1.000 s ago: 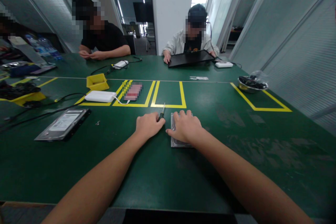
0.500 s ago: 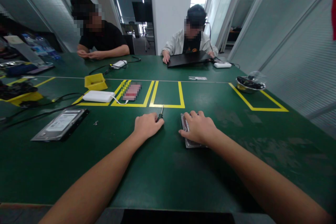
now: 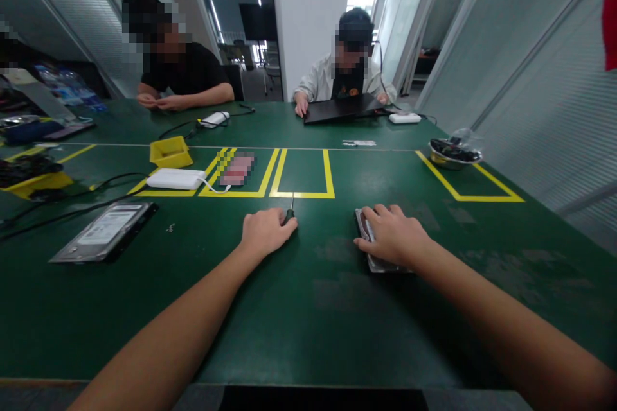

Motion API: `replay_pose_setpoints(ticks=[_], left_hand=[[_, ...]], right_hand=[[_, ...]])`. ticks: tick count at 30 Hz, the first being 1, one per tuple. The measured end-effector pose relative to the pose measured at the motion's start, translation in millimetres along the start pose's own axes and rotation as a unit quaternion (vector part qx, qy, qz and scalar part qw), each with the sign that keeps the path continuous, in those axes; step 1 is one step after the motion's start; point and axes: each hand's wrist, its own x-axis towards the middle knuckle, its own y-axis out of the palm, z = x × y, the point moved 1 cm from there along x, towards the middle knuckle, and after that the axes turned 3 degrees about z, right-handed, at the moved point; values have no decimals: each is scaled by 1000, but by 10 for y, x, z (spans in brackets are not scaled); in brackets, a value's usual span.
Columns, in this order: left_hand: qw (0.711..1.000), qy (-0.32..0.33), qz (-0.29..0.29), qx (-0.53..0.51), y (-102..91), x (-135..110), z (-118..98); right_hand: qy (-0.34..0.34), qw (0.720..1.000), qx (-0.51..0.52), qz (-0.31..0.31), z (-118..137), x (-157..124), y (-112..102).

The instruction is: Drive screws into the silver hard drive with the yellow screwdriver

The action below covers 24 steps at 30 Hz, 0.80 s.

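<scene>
My left hand (image 3: 264,232) rests on the green table (image 3: 308,308) with its fingers curled round the handle of a small screwdriver (image 3: 290,210), whose tip points away from me. My right hand (image 3: 393,236) lies palm down on a silver hard drive (image 3: 373,257) to the right, fingers wrapped over its far edge. A second hard drive (image 3: 103,231) with a white label lies flat at the left, away from both hands.
Yellow tape boxes (image 3: 303,174) mark the table ahead. A white power bank (image 3: 176,178), a yellow tray (image 3: 168,151) and black cables lie left. A metal bowl (image 3: 453,154) stands right. Two people sit across, one at a black laptop (image 3: 343,109).
My right hand has slid the silver hard drive to the right, away from my left hand. The left hand has stayed on the screwdriver.
</scene>
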Motion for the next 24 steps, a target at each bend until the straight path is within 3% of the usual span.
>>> replay_pose_setpoints(ticks=[10,24], left_hand=[[1000,-1,-23,-14,41,-29,-142],[1000,14,-15,-17,0,-114,-242]], right_hand=[[56,998,-18,-4,-712,-131,135],[149,988,0,30,-1923,-435,431]])
